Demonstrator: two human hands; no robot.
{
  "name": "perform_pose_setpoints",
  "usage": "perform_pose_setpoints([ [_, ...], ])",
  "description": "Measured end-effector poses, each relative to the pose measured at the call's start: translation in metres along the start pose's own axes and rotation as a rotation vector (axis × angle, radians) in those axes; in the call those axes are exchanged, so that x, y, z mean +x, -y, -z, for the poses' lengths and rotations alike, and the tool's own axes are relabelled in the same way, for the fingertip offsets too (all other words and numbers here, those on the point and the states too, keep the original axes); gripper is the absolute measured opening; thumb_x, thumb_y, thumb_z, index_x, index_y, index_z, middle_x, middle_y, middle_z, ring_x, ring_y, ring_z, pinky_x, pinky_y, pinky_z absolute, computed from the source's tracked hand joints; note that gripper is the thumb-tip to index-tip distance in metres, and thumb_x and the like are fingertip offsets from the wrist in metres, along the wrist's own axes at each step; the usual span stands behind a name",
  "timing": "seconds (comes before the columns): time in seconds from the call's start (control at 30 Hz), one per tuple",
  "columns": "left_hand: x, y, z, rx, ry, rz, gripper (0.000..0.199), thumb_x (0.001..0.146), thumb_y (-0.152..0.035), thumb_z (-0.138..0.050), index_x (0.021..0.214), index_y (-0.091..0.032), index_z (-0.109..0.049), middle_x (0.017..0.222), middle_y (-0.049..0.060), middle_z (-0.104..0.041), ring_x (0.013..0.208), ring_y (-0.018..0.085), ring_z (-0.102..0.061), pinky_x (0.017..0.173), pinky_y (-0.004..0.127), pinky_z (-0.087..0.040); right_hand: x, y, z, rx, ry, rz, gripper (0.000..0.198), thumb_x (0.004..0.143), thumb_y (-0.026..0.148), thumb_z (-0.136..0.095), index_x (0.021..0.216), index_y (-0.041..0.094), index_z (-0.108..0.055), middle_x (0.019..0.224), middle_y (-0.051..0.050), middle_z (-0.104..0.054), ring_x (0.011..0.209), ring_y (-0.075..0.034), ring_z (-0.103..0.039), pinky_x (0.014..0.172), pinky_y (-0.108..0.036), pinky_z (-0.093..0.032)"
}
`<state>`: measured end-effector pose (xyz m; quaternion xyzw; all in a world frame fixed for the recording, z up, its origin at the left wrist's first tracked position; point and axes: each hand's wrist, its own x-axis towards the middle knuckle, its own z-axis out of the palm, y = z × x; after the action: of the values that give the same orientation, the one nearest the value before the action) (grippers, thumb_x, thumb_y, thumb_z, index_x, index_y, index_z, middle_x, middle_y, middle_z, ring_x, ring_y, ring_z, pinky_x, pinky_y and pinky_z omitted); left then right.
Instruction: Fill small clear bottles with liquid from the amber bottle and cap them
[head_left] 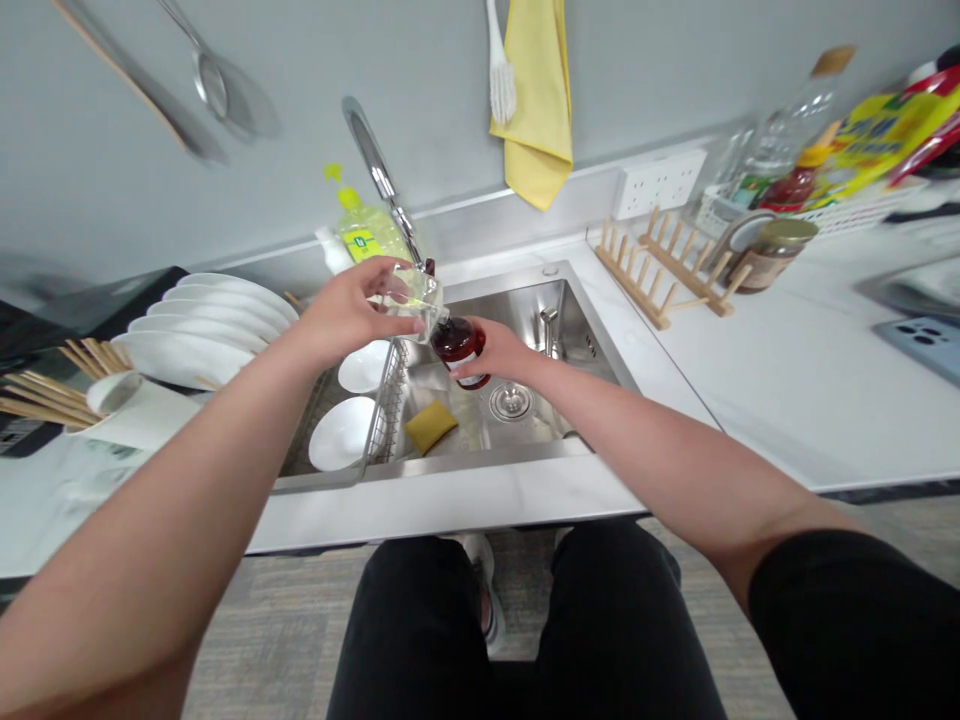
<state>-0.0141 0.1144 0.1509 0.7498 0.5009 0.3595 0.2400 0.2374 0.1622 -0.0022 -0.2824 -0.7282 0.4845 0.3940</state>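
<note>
My left hand point(356, 312) is wrapped round a clear cup point(421, 292) above the sink's left side. Close against the cup's rim is the neck of a dark red-brown bottle point(459, 345) with a white label, tilted toward the cup. My right hand point(501, 350) grips the bottle around its body. Whether the bottle touches the cup I cannot tell. Below both hands lies the steel sink point(585, 310), with a yellow sponge point(430, 428) on its floor and a drain point(512, 401).
A wire basket point(381, 425) at the sink's left holds white bowls point(343, 434). Stacked white plates point(196, 350) and a chopstick holder point(146, 410) stand further left. The faucet point(375, 160) rises behind my hands. A wooden rack point(667, 265) and a jar point(772, 255) stand right.
</note>
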Motion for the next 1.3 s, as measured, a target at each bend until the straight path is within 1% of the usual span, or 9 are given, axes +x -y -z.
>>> perform_pose_setpoints([
  [0.1,-0.013,0.027,-0.016,-0.225,-0.073,0.042,0.086,0.062,-0.031,-0.109,0.139,-0.022,-0.07,0.116,0.008,-0.078,0.112,0.03,-0.077,0.102,0.049,-0.066,-0.001,0.001,0.001,0.0,0.009,-0.007,0.083,0.061,0.036,-0.11,0.137,0.025,-0.079,0.132,-0.005,-0.087,0.128,-0.037,-0.079,0.124,-0.06,-0.059],
  [0.23,-0.042,0.052,-0.041,-0.463,-0.221,0.093,0.086,0.068,-0.044,-0.108,0.141,-0.028,-0.065,0.121,0.008,-0.079,0.114,0.03,-0.081,0.105,0.053,-0.067,-0.002,-0.001,0.0,0.013,0.011,-0.009,0.083,0.061,0.036,-0.109,0.137,0.024,-0.078,0.133,-0.006,-0.087,0.126,-0.037,-0.08,0.121,-0.06,-0.061],
  [0.4,-0.115,0.061,-0.067,-0.684,-0.365,0.09,0.086,0.081,-0.064,-0.098,0.155,-0.04,-0.062,0.136,0.007,-0.077,0.128,0.035,-0.08,0.118,0.061,-0.064,-0.003,-0.005,0.0,0.066,-0.008,-0.018,0.086,0.057,0.033,-0.109,0.137,0.022,-0.077,0.129,-0.007,-0.086,0.125,-0.038,-0.08,0.122,-0.059,-0.06],
  [0.57,-0.199,0.071,-0.083,-0.662,-0.522,0.156,0.069,0.089,-0.062,-0.091,0.151,-0.04,-0.068,0.141,0.009,-0.077,0.137,0.037,-0.078,0.121,0.06,-0.064,-0.009,-0.001,0.003,0.12,-0.029,-0.049,0.093,0.051,0.038,-0.111,0.135,0.023,-0.076,0.128,-0.007,-0.087,0.122,-0.036,-0.081,0.121,-0.059,-0.06],
  [0.67,-0.228,0.081,-0.085,-0.538,-0.595,0.2,0.069,0.085,-0.058,-0.095,0.144,-0.034,-0.068,0.141,0.01,-0.078,0.138,0.039,-0.076,0.119,0.06,-0.064,-0.014,0.01,0.003,0.134,-0.065,-0.071,0.089,0.049,0.037,-0.112,0.129,0.024,-0.077,0.125,-0.008,-0.088,0.117,-0.036,-0.082,0.119,-0.059,-0.06],
  [0.87,-0.235,0.078,-0.081,-0.249,-0.64,0.211,0.07,0.081,-0.048,-0.097,0.142,-0.029,-0.066,0.136,0.011,-0.078,0.131,0.037,-0.075,0.115,0.056,-0.061,-0.033,0.043,-0.007,0.17,-0.164,-0.119,0.088,0.046,0.043,-0.111,0.124,0.02,-0.077,0.113,-0.009,-0.088,0.108,-0.033,-0.082,0.112,-0.056,-0.062],
  [1.07,-0.223,0.074,-0.082,-0.386,-0.555,0.205,0.074,0.071,-0.048,-0.1,0.131,-0.027,-0.061,0.131,0.011,-0.076,0.121,0.033,-0.077,0.112,0.052,-0.062,-0.083,0.075,-0.013,0.148,-0.367,-0.112,0.089,0.049,0.044,-0.112,0.127,0.023,-0.076,0.119,-0.01,-0.088,0.11,-0.033,-0.083,0.114,-0.056,-0.062],
  [1.17,-0.221,0.076,-0.083,-0.38,-0.539,0.197,0.075,0.065,-0.047,-0.102,0.124,-0.026,-0.06,0.125,0.01,-0.077,0.117,0.032,-0.077,0.114,0.054,-0.06,-0.119,0.092,-0.003,0.078,-0.425,-0.09,0.085,0.052,0.045,-0.111,0.126,0.022,-0.076,0.124,-0.012,-0.087,0.115,-0.035,-0.082,0.117,-0.056,-0.06],
  [1.3,-0.219,0.082,-0.088,-0.403,-0.54,0.163,0.079,0.063,-0.048,-0.103,0.126,-0.026,-0.06,0.118,0.008,-0.078,0.112,0.032,-0.078,0.113,0.055,-0.06,-0.171,0.108,0.028,-0.039,-0.539,-0.086,0.084,0.051,0.047,-0.111,0.124,0.022,-0.077,0.123,-0.014,-0.087,0.115,-0.036,-0.081,0.114,-0.057,-0.06],
])
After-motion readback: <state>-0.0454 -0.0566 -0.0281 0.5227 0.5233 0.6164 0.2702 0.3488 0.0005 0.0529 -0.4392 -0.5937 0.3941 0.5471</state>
